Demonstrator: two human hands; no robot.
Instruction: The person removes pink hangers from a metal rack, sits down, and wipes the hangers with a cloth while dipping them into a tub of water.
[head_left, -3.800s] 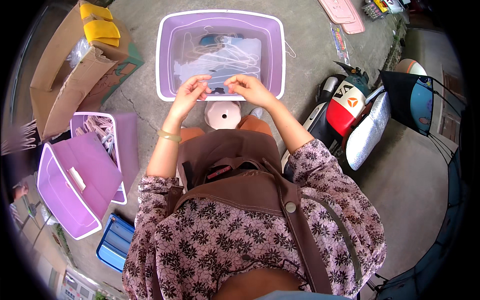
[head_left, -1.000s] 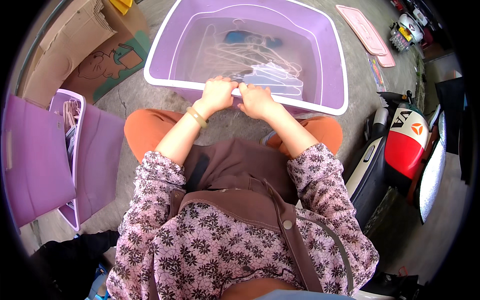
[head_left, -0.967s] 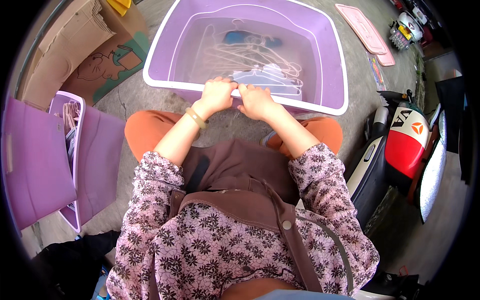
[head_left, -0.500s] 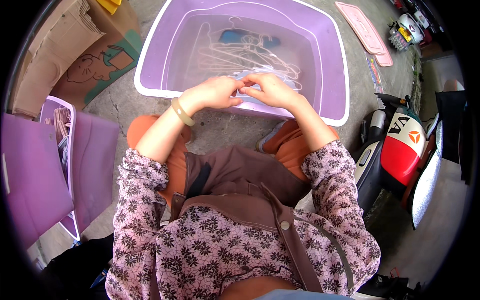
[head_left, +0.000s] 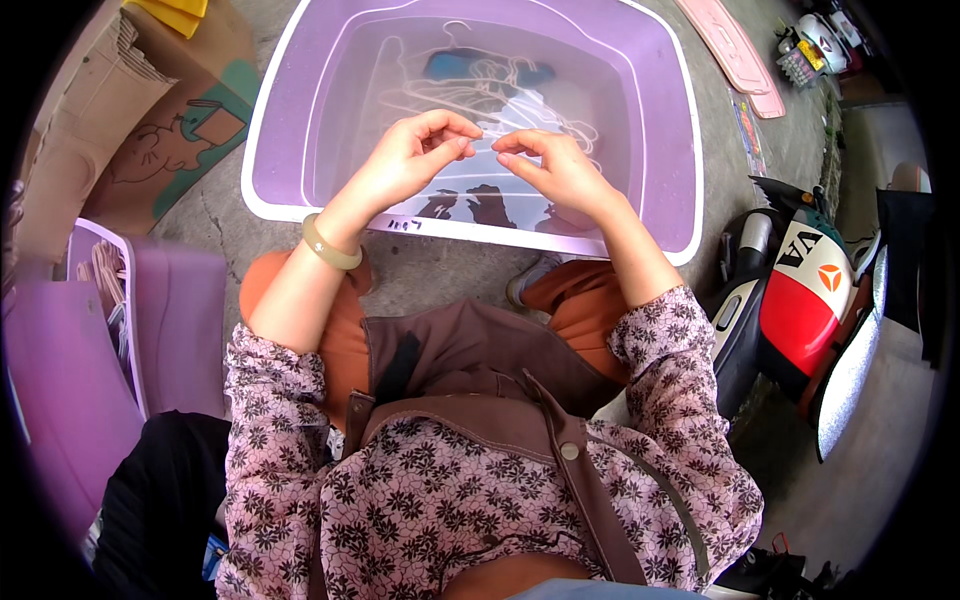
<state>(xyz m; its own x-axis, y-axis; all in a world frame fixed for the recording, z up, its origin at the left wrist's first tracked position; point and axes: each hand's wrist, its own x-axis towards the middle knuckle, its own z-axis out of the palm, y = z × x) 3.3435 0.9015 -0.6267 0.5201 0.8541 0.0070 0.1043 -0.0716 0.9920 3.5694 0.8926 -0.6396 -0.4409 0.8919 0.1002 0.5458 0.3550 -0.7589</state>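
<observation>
A wide purple tub point(head_left: 280, 140) with a white rim holds cloudy water. Several pale hangers point(head_left: 490, 78) lie under the surface, along with a dark blue object point(head_left: 450, 66) of a kind I cannot make out. My left hand point(head_left: 415, 155), a pale bangle point(head_left: 330, 245) on its wrist, hovers over the near side of the tub. Its fingers are bent, the thumb and forefinger a little apart. Facing it across a small gap is my right hand point(head_left: 553, 168), loosely curved too. No object shows in either hand. Both cast reflections on the water.
To the left are a purple bin point(head_left: 180, 310) holding more hangers and a cardboard box point(head_left: 80, 130). A red and white scooter point(head_left: 800, 310) stands at the right. Pink lids point(head_left: 730, 50) lie beyond the tub. Black cloth point(head_left: 165, 490) shows at lower left.
My hands, fingertips together before, have parted, with the left hand going left and up. The view has shifted slightly, and the black cloth at lower left shows more.
</observation>
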